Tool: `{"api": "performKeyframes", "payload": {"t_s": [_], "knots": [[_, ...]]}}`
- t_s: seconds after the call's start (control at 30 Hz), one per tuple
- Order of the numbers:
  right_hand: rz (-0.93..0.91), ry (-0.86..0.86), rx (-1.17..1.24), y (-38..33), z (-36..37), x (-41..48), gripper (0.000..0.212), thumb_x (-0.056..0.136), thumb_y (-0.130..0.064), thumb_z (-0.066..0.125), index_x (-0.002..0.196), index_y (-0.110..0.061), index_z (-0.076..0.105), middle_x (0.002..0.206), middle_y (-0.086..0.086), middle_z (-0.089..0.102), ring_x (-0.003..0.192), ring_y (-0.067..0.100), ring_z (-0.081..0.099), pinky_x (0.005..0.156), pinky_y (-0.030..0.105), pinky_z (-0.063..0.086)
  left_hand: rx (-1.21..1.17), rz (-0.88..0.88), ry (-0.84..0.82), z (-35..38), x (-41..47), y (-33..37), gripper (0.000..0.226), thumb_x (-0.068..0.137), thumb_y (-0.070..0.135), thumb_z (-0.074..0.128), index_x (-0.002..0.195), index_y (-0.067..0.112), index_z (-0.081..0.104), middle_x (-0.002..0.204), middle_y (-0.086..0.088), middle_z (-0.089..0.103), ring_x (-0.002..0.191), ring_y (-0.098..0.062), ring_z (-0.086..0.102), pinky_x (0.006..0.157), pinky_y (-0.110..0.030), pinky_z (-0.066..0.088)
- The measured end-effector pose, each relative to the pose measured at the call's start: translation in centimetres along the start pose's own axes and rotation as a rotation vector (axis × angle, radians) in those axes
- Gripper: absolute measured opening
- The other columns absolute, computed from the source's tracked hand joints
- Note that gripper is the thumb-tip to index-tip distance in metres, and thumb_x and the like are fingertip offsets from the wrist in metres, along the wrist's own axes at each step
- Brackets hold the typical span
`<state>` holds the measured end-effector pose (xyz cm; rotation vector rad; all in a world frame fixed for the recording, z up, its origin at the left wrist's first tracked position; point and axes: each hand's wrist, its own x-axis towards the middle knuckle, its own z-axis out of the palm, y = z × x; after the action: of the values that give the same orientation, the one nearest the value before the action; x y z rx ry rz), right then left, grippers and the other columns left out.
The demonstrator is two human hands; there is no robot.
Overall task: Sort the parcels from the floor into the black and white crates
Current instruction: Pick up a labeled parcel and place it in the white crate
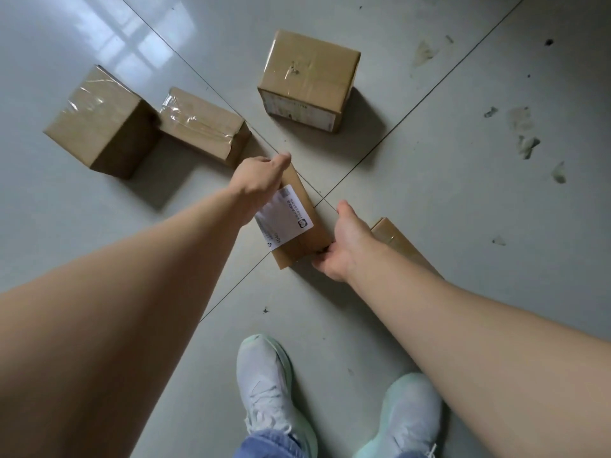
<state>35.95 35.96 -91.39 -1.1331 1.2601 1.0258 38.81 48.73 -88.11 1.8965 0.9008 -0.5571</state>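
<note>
Your left hand point(261, 176) clasps far end of labelled parcel point(305, 238); your right hand point(347, 241) curls fingers round its near corner.

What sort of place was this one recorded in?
Likely an indoor room used for parcel sorting: a glossy tiled floor with a window reflection, a taped cardboard box standing on it, and a labelled parcel.

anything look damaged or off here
The small taped box left of centre looks battered: its right end is crushed and the tape is wrinkled. The big box behind has a scuffed tear on top. Smudges mark the floor at right.
</note>
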Motion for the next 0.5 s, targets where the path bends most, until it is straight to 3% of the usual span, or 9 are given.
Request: {"api": "performKeyframes", "payload": {"t_s": [0.07, 0.13, 0.23, 0.3, 0.4, 0.5], "knots": [[-0.004, 0.028, 0.006, -0.7, 0.5, -1.5, 0.071, 0.077, -0.069, 0.045, 0.131, -0.023, 0.044, 0.131, 0.007, 0.057, 0.117, 0.031, 0.056, 0.103, 0.052, 0.04, 0.008, -0.03, 0.023, -0.4, 0.2, 0.2, 0.035, 0.095, 0.043, 0.047, 0.104, 0.012, 0.061, 0.094, -0.008, 0.057, 0.077, -0.021, 0.054, 0.07, -0.028, 0.042], [-0.041, 0.05, 0.032, -1.5, 0.7, -3.9, 0.049, 0.089, -0.06, 0.044, 0.113, -0.018, 0.045, 0.114, 0.012, 0.064, 0.103, 0.032, 0.063, 0.094, 0.048, 0.049, -0.009, -0.053, 0.066, -1.3, -0.4, 0.7, 0.036, 0.092, 0.045, 0.048, 0.089, 0.012, 0.061, 0.086, -0.009, 0.058, 0.085, -0.027, 0.056, 0.079, -0.032, 0.047], [-0.112, 0.073, 0.054, -2.7, 0.7, -8.6, 0.031, 0.096, -0.043, 0.045, 0.086, -0.015, 0.046, 0.096, 0.014, 0.066, 0.084, 0.03, 0.067, 0.08, 0.043, 0.057, -0.119, -0.114, 0.098, -3.8, -2.4, 2.3, 0.046, 0.079, 0.057, 0.053, 0.09, 0.014, 0.066, 0.097, -0.011, 0.068, 0.097, -0.032, 0.063, 0.092, -0.044, 0.053], [-0.179, 0.117, 0.033, -4.0, 0.8, -13.0, 0.029, 0.097, -0.037, 0.045, 0.076, -0.016, 0.044, 0.09, 0.011, 0.064, 0.073, 0.026, 0.064, 0.07, 0.036, 0.055, -0.237, -0.146, 0.101, -6.2, -4.6, 4.2, 0.041, 0.079, 0.057, 0.058, 0.086, 0.017, 0.065, 0.099, -0.009, 0.069, 0.092, -0.03, 0.066, 0.088, -0.042, 0.055], [-0.265, 0.14, -0.009, -6.9, 1.8, -20.3, 0.031, 0.097, -0.037, 0.046, 0.074, -0.018, 0.041, 0.079, 0.008, 0.058, 0.063, 0.021, 0.057, 0.07, 0.035, 0.051, -0.401, -0.155, 0.13, -10.5, -8.3, 8.3, 0.036, 0.08, 0.052, 0.06, 0.081, 0.016, 0.06, 0.094, -0.009, 0.069, 0.084, -0.027, 0.068, 0.083, -0.038, 0.056], [-0.406, 0.101, 0.061, -10.1, 3.8, -28.5, 0.026, 0.096, -0.033, 0.051, 0.077, -0.015, 0.047, 0.072, 0.005, 0.055, 0.055, 0.02, 0.056, 0.046, 0.024, 0.047, -0.509, -0.084, 0.189, -15.7, -12.6, 13.9, 0.03, 0.085, 0.042, 0.054, 0.078, 0.013, 0.057, 0.083, -0.011, 0.064, 0.072, -0.027, 0.062, 0.066, -0.031, 0.049]]}}
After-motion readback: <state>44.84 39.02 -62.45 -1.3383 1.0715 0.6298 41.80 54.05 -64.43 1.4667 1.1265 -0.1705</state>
